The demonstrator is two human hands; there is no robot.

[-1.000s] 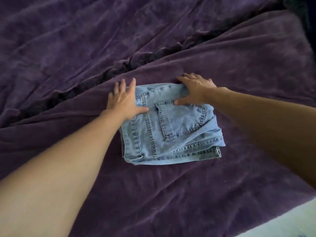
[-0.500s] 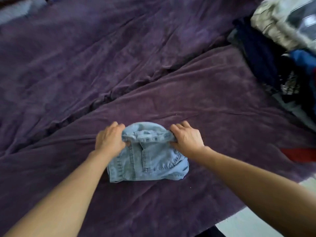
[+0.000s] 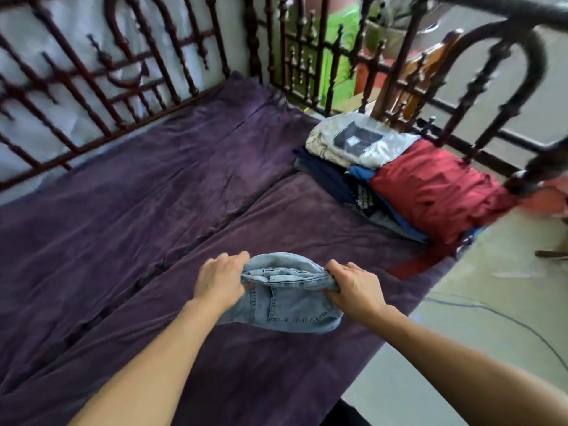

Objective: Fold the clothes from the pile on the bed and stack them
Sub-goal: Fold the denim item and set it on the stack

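Note:
A folded pair of light blue jeans (image 3: 285, 299) hangs lifted a little above the purple bed cover (image 3: 153, 210). My left hand (image 3: 219, 281) grips its left edge with curled fingers. My right hand (image 3: 353, 290) grips its right edge the same way. At the far right of the bed lies a heap of clothes (image 3: 399, 179): a grey printed shirt (image 3: 362, 142) on top, a red garment (image 3: 436, 192) beside it, dark blue pieces underneath.
A dark ornate metal bed frame (image 3: 123, 75) runs along the far side and the right end. The bed's right edge drops to a pale floor (image 3: 491, 302) with a thin cable on it. A seam splits the cover diagonally.
My hands went from pressing flat on the jeans to gripping both sides and lifting them. My view has swung up, bringing the bed frame and the clothes heap into sight.

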